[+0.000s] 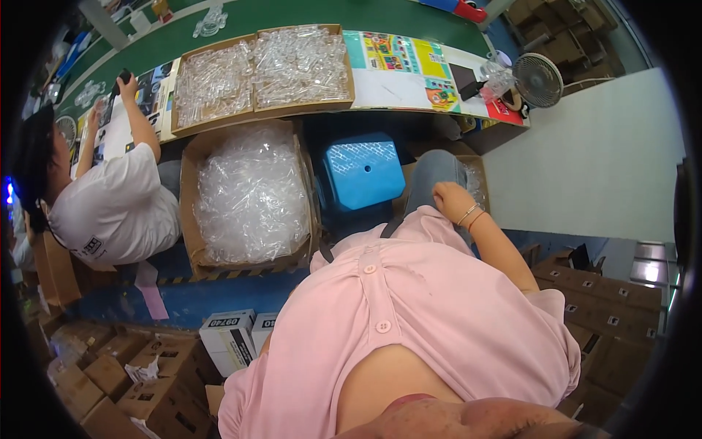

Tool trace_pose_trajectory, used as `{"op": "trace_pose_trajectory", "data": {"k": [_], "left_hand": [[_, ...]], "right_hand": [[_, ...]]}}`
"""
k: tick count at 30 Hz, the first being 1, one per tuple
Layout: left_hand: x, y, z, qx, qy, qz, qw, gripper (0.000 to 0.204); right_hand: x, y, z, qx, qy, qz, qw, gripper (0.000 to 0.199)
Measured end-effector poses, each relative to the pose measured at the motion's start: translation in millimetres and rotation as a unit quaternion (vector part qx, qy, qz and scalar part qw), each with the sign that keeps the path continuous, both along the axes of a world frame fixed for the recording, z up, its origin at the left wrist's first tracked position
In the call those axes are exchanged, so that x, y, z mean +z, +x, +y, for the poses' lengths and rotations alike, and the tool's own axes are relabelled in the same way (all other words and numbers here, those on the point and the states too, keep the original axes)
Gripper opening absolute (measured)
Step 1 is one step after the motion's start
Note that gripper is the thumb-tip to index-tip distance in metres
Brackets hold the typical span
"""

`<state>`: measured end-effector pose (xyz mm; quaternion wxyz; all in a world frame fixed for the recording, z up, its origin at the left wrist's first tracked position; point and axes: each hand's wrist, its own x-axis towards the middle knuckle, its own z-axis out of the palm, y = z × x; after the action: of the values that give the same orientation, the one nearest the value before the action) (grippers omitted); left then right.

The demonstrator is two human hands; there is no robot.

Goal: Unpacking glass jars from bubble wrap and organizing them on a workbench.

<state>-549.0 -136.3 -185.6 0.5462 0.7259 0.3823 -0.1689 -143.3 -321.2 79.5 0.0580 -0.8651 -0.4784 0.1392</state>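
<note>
The person's right hand (451, 199) is resting on their own knee in grey trousers (431, 175), fingers curled loosely against the cloth and gripping nothing; two thin bracelets (470, 215) are circling its wrist. The left hand is lying out of sight under the pink shirt (409, 307), so I cannot tell whether it is open or closed.

Taking the blue plastic stool (363, 172) as the landmark: the right hand is sitting just to the right of it, with the knee nearly touching the stool's edge. One stool is showing, with a single hole in the middle of its seat. To the left of the stool one large cardboard box (191, 212) is standing on the floor, filled with clear plastic film or bags. Beyond the stool, on the green bench (292, 14), one shallow cardboard tray (351, 73) is lying, split into two compartments, both heaped with small clear plastic pieces. Beyond the stool and to its right, coloured printed sheets (398, 62) are lying on the bench, and farther right one small white fan (538, 79) is standing.

Far to the left of the stool a co-worker in a white shirt (117, 208) is sitting at the bench, one hand (128, 84) raised and holding a small dark object. On the near side of the stool and to its left, two white cartons (230, 336) are standing side by side, with several brown cartons (146, 380) stacked below them.
</note>
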Motion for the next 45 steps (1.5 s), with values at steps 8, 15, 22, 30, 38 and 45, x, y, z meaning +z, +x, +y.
{"op": "trace_pose_trajectory", "data": {"k": [8,15,22,30,38,45], "left_hand": [[39,14,23,-0.065,0.061,-0.004,0.996,0.03],[69,73,51,-0.06,0.123,-0.02,0.99,0.029],[82,186,24,0.019,0.098,0.003,0.995,0.028],[-86,352,30,0.327,0.096,0.125,0.932,0.064],[-108,338,1,0.281,-0.028,0.185,0.941,0.084],[-121,342,-15,0.258,-0.052,0.13,0.956,0.084]], "right_hand": [[-2,12,5,0.054,0.008,-0.069,0.996,0.028],[-32,71,62,0.115,-0.104,-0.077,0.985,0.054],[-82,179,165,0.27,0.001,-0.107,0.957,0.073],[-151,272,195,0.403,0.016,-0.012,0.915,0.085],[-169,280,201,0.408,0.038,-0.036,0.912,0.077],[-215,323,190,0.483,0.165,-0.144,0.848,0.078]]}}
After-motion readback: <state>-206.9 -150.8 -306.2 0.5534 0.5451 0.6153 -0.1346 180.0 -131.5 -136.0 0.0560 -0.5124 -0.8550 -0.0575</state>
